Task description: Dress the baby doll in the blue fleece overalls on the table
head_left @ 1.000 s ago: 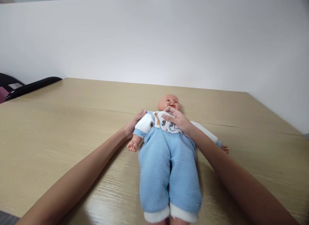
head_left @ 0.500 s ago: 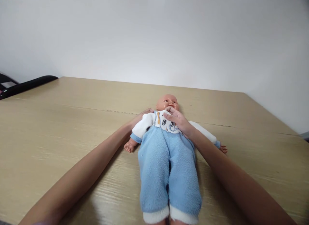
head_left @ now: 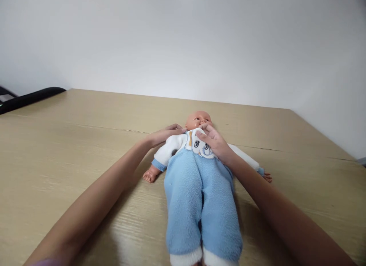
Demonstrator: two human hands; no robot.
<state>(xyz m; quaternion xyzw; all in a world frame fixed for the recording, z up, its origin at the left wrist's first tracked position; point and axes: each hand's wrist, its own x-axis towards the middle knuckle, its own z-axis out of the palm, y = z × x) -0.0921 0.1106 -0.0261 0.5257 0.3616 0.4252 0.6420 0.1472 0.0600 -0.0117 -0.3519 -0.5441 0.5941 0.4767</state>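
Note:
A baby doll (head_left: 192, 121) lies on its back, head away from me. It wears an outfit (head_left: 185, 178) with light blue fleece legs, white sleeves and a white chest patch with an embroidered elephant face. At the left side of its neck, my left hand (head_left: 164, 135) is closed with the fingertips at the blue collar; its thumb is mostly hidden. My right hand (head_left: 215, 142) rests over the chest patch, fingers bent at the neckline and thumb on the white cloth, gripping the outfit's upper edge. Part of the elephant is covered by that hand.
The doll lies on a light wooden table (head_left: 85, 151) with a thin seam across it. A white wall (head_left: 183, 45) stands behind. Beyond the table's left edge is a black curved object (head_left: 37, 97), perhaps a chair part.
My left hand has risen slightly at the wrist, with more of its fingers showing by the neck. My right hand stays at the neckline. The view has shifted a little.

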